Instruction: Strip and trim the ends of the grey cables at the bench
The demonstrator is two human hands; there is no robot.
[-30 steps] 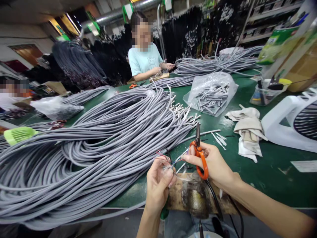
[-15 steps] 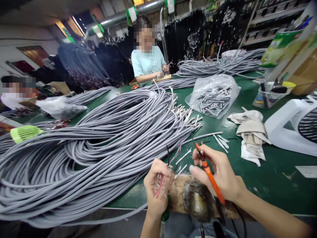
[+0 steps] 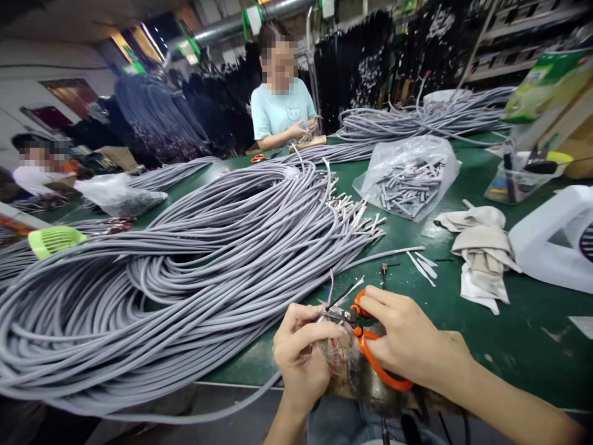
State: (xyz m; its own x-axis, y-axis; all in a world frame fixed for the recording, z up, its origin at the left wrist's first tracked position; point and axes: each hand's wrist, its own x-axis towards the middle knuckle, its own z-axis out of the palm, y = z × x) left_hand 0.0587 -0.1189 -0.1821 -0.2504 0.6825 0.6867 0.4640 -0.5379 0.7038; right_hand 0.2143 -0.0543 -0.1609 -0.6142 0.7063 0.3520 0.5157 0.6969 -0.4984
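above the tabletop's point(image 3: 514, 355) near edge, our left fingers point(image 3: 314, 334) pinch the wires point(image 3: 330, 287), likely to keep them steady; our right fingers point(image 3: 382, 303) grip the scissors point(image 3: 364, 347) by the handles, presumably so the blades point(image 3: 337, 314) reach across.

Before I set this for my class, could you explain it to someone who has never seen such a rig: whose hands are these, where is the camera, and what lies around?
There is no machine: these are a person's bare hands, seen from one camera worn on the head, looking forward and down. The left hand pinches thin wires; the right hand holds orange-handled scissors, their blades at those wires. On the green table lie a large grey cable bundle, a clear bag of short pieces, and a crumpled pale cloth. Someone else in light blue works opposite.
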